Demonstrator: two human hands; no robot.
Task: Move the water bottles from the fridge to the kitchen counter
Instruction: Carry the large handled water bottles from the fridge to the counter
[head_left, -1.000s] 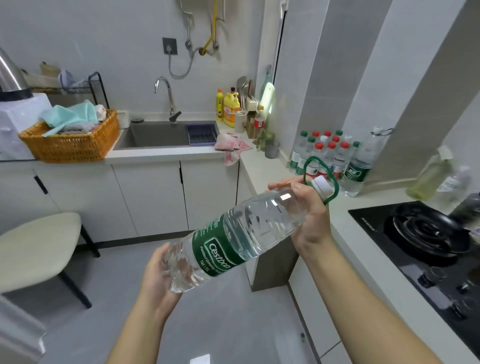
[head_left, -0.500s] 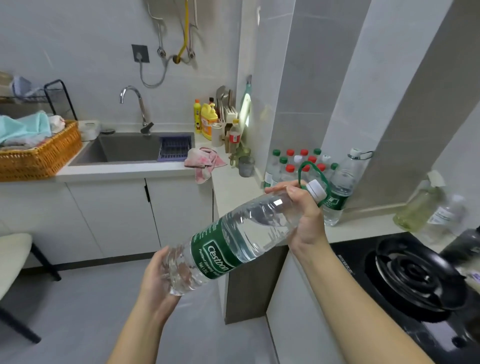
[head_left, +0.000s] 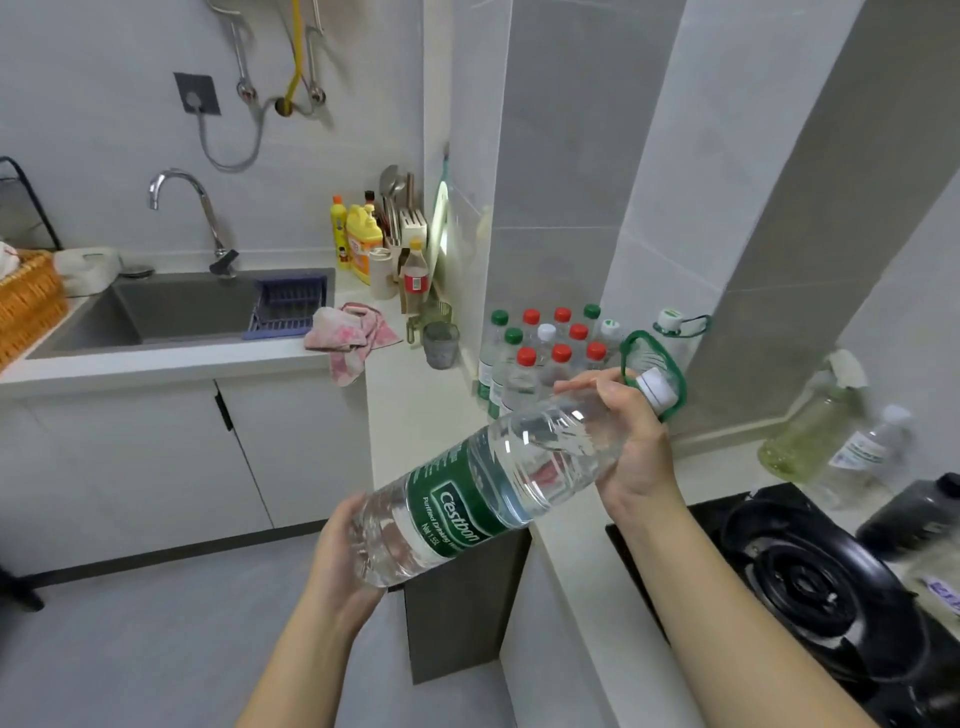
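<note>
Beside kitchen counter (head_left: 415, 410), right hand (head_left: 636, 441) grips water bottle (head_left: 493, 483) at neck, left hand (head_left: 337, 561) cups base

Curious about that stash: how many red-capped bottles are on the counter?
6 red-capped bottles, clustered on the counter: two at the back, one mid-row, three in front. The right hand and its big bottle may hide more.
</note>
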